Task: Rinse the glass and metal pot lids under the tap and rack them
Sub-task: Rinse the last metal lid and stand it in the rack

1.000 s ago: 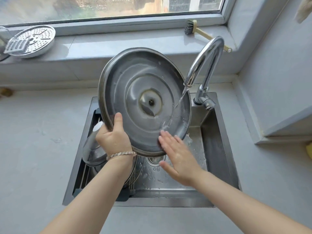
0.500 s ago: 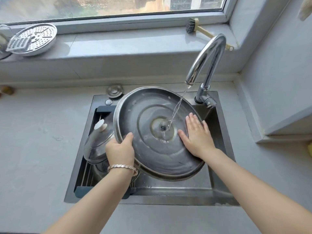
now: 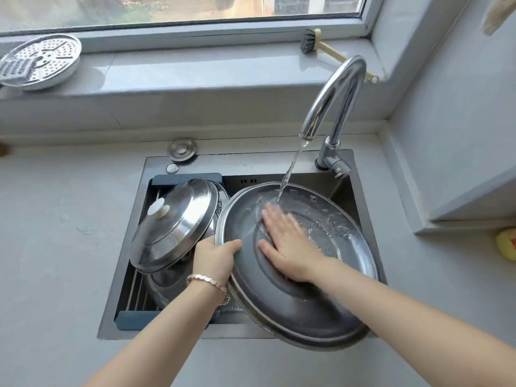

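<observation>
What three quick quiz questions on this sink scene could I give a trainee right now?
1. True or false: the left hand grips the rim of the large metal lid.
2. Where does the tap water land? A) on the racked lid B) on the large lid's inside, by the right hand C) on the counter
3. Fill in: the brush lies on the window ____.

Key: 1 true; 2 B; 3 sill.
</observation>
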